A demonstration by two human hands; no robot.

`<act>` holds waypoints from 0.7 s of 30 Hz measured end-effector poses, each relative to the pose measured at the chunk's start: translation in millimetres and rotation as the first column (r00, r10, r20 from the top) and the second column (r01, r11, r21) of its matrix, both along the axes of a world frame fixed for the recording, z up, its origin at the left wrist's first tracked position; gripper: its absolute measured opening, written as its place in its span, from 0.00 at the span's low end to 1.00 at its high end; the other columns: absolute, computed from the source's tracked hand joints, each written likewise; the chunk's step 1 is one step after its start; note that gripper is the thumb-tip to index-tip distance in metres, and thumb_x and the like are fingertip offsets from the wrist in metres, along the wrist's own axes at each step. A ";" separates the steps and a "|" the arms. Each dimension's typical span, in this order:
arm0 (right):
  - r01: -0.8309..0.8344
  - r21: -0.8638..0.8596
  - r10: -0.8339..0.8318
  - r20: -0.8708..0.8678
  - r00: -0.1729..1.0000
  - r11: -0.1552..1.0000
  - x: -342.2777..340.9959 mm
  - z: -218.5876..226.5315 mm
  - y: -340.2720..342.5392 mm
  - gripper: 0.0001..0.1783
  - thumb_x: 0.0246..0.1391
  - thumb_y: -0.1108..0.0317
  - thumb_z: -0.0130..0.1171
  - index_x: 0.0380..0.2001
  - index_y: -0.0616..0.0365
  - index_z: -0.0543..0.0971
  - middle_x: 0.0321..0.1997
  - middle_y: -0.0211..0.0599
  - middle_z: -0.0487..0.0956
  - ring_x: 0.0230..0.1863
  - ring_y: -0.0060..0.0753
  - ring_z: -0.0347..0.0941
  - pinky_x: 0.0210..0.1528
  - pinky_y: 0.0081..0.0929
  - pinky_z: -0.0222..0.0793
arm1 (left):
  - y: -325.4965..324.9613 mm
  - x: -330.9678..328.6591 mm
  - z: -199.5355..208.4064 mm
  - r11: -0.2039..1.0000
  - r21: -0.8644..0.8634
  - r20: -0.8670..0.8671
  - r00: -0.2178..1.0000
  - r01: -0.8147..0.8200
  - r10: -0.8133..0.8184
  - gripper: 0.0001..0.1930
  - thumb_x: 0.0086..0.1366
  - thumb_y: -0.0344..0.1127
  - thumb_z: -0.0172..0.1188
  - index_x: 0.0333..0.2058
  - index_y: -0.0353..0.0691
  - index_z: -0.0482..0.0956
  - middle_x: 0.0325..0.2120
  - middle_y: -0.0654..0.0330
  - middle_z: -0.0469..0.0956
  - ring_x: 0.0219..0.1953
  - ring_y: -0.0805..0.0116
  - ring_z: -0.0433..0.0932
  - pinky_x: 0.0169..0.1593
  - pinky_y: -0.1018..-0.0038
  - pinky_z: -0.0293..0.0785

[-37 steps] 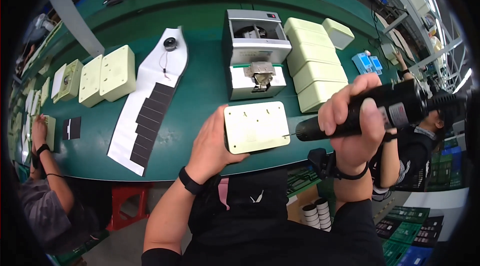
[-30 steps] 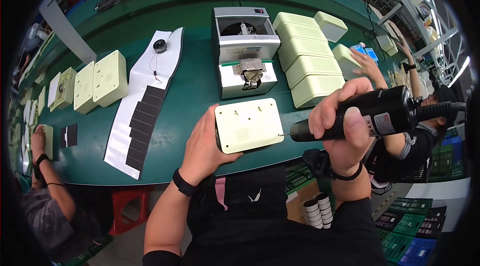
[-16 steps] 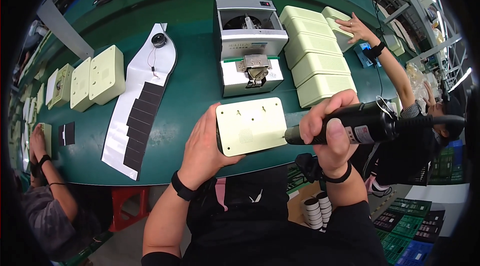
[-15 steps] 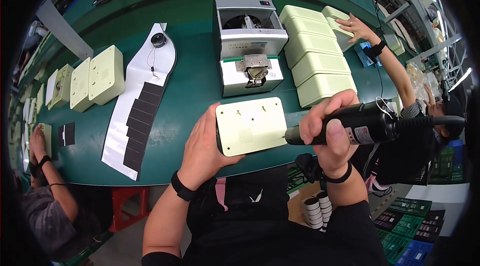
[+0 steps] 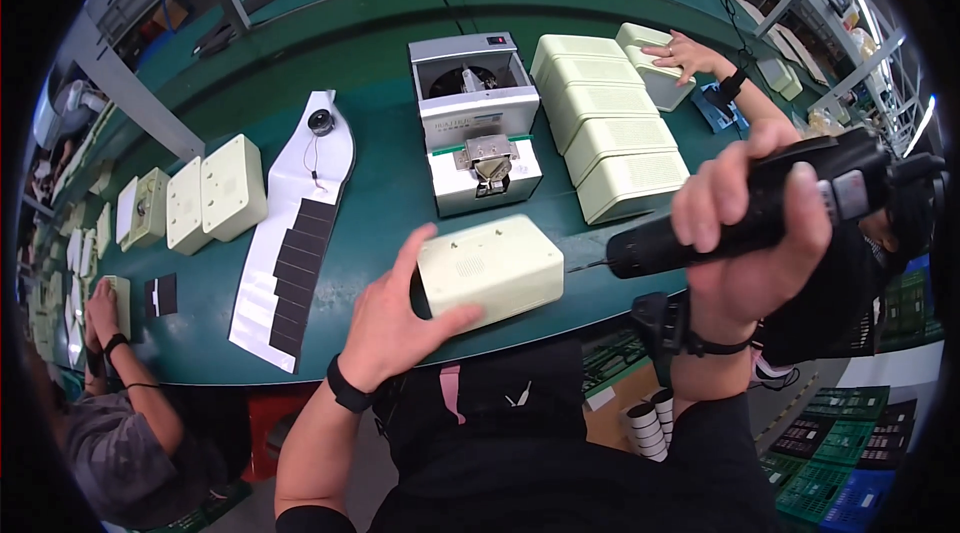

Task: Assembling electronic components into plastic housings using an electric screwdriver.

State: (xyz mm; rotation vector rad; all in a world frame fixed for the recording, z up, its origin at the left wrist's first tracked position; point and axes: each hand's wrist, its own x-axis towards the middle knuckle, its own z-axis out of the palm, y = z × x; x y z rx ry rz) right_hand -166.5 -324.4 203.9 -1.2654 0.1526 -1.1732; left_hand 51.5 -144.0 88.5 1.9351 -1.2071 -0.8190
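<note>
My left hand (image 5: 395, 318) grips the left end of a pale green plastic box (image 5: 500, 268), thumb along its near side and fingers behind. The box is tilted, so its top face with small holes and its near side both show. In my right hand (image 5: 755, 213) is a black electric screwdriver (image 5: 670, 243), fingers wrapped round its body. Its thin bit points left at the box's right end, a small gap away. Behind the box stands a grey metal screw feeder (image 5: 475, 123).
Right of the feeder runs a row of pale green boxes (image 5: 610, 118); a co-worker's hand (image 5: 685, 55) rests on another box there. A white sheet with black foam pieces (image 5: 300, 273) and a small round speaker (image 5: 320, 122) lie left. More housings (image 5: 232, 188) stand beyond, near another person's hands (image 5: 102, 313).
The screwdriver has pulled back to the right, its bit now off the box. The box has tipped, showing its near side. The whole view has shifted slightly.
</note>
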 end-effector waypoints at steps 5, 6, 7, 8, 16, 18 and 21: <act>0.031 0.003 -0.031 -0.010 0.999 1.000 -12.9 -2.1 10.6 0.18 0.69 0.53 0.53 0.46 0.56 0.67 0.23 0.34 0.70 0.16 0.28 0.67 0.21 0.28 0.67 | 0.7 27.0 1.2 0.988 0.155 0.167 0.986 -0.005 -0.021 0.36 0.64 0.54 0.69 0.64 0.41 0.72 0.52 0.43 0.82 0.54 0.44 0.81 0.58 0.59 0.77; 0.056 0.023 -0.054 -0.050 0.997 0.998 -17.4 -9.9 13.7 0.17 0.70 0.53 0.51 0.47 0.55 0.66 0.24 0.31 0.69 0.16 0.25 0.65 0.21 0.26 0.65 | -1.3 27.5 -1.4 1.000 0.011 0.179 0.984 0.014 -0.015 0.34 0.64 0.51 0.70 0.62 0.40 0.74 0.53 0.45 0.82 0.54 0.44 0.81 0.58 0.59 0.77; 0.048 0.024 -0.048 -0.033 0.998 0.999 -22.4 -20.2 14.3 0.17 0.70 0.53 0.51 0.47 0.55 0.66 0.24 0.31 0.69 0.16 0.25 0.65 0.21 0.26 0.65 | -2.3 28.4 -4.1 0.991 -0.127 0.194 0.981 0.031 -0.006 0.31 0.64 0.49 0.70 0.61 0.39 0.75 0.53 0.46 0.82 0.54 0.45 0.81 0.58 0.58 0.78; 0.050 0.055 -0.047 -0.052 0.998 0.997 -30.4 -29.9 15.5 0.17 0.69 0.53 0.52 0.46 0.55 0.65 0.24 0.32 0.69 0.16 0.25 0.65 0.21 0.26 0.66 | -3.5 28.5 -4.5 0.963 -0.263 0.204 0.979 0.061 -0.006 0.29 0.64 0.46 0.71 0.59 0.38 0.77 0.54 0.48 0.81 0.55 0.46 0.81 0.57 0.58 0.78; 0.151 0.257 -0.107 -0.176 0.978 0.955 -83.5 -93.9 39.7 0.21 0.61 0.58 0.65 0.44 0.56 0.66 0.22 0.36 0.71 0.15 0.31 0.68 0.20 0.31 0.70 | -18.4 1.1 0.5 0.927 -0.301 0.352 0.929 0.224 -0.111 0.35 0.50 0.32 0.79 0.58 0.39 0.77 0.55 0.47 0.78 0.56 0.47 0.80 0.59 0.61 0.77; 0.141 0.324 -0.091 -0.166 0.982 0.935 -94.5 -101.9 45.9 0.21 0.59 0.61 0.66 0.44 0.56 0.66 0.22 0.37 0.72 0.16 0.32 0.69 0.21 0.31 0.71 | -37.8 -19.6 -0.4 0.906 -0.313 0.351 0.921 0.284 -0.168 0.35 0.50 0.32 0.79 0.58 0.39 0.77 0.57 0.47 0.77 0.57 0.47 0.79 0.60 0.60 0.77; 0.146 0.349 -0.104 -0.137 0.985 0.926 -107.4 -105.9 51.8 0.20 0.58 0.63 0.67 0.44 0.57 0.66 0.22 0.38 0.73 0.17 0.33 0.70 0.22 0.31 0.72 | -67.8 -60.6 -2.0 0.885 -0.323 0.345 0.913 0.335 -0.219 0.35 0.50 0.33 0.79 0.57 0.39 0.77 0.59 0.47 0.74 0.60 0.45 0.76 0.62 0.59 0.75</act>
